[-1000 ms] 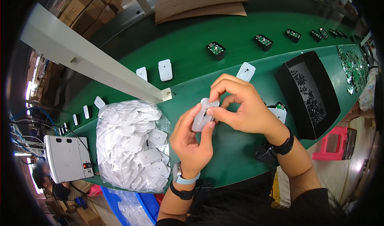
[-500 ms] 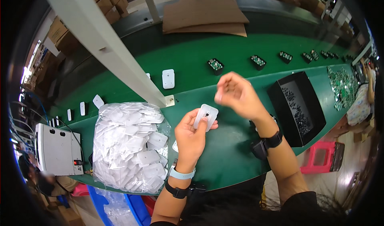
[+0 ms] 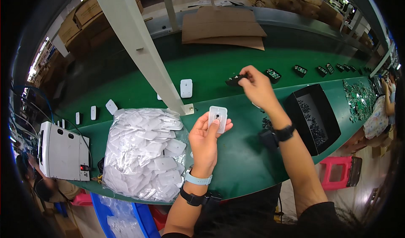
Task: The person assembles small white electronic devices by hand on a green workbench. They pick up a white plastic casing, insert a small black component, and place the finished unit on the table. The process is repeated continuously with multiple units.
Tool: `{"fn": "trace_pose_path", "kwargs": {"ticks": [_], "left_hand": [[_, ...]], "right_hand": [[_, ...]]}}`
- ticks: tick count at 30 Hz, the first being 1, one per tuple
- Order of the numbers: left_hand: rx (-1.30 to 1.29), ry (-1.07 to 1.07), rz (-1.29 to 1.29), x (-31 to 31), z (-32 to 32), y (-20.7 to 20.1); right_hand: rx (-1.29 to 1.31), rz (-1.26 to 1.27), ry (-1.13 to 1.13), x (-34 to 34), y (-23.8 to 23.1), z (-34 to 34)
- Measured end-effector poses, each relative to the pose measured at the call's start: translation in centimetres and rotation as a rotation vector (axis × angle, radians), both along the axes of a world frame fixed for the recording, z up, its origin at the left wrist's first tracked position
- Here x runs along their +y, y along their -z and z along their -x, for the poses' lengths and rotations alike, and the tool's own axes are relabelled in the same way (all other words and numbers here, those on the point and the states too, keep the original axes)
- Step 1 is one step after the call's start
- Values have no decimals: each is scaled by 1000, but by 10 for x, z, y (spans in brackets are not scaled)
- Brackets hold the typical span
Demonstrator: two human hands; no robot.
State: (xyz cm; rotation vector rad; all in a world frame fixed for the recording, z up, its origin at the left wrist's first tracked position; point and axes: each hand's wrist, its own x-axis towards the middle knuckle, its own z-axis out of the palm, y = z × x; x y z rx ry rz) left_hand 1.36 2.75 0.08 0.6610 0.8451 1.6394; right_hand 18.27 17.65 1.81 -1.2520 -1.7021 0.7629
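Note:
In my left hand [image 3: 204, 143] is a white plastic cover [image 3: 219, 112], held with the thumb across its front. A small black part sits near the middle of the cover. Out over the green belt, my right hand [image 3: 258, 88] is closed on a tilted black case [image 3: 233, 81] with a circuit board in it. Another black case with a board [image 3: 273, 75] lies just right of that hand. To the left of my left hand, a clear plastic bag [image 3: 143, 153] is heaped with white covers.
A black bin [image 3: 294, 111] of small dark parts stands at right, beside a pile of green circuit boards [image 3: 358, 99]. White covers [image 3: 186, 88] lie along the belt at left. A metal post [image 3: 130, 44] rises between belt and bench. A white machine [image 3: 63, 153] stands far left.
My right hand has reached forward onto the belt and taken hold of the nearest black case, which is now tilted. My left hand still holds the white cover. The view has shifted slightly.

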Motion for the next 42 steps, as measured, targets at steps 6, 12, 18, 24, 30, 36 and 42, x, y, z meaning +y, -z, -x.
{"fn": "trace_pose_path", "kwargs": {"ticks": [6,12,18,24,30,36,42], "left_hand": [[17,-10,38,0,1,1],[103,23,116,1,-2,6],[-27,116,132,2,0,11],[-178,196,112,3,-2,9],[-24,221,86,-1,-5,11],[141,148,61,-4,-6,12],[298,25,-91,-3,-7,17]], "right_hand": [[551,223,-302,-65,-14,-25],[633,272,-479,-91,7,-13],[513,250,-337,-94,12,-5],[401,217,-252,-96,9,-3],[423,174,-231,-99,4,-1],[470,248,-262,-100,3,-4],[531,261,-350,-100,6,-6]]}}
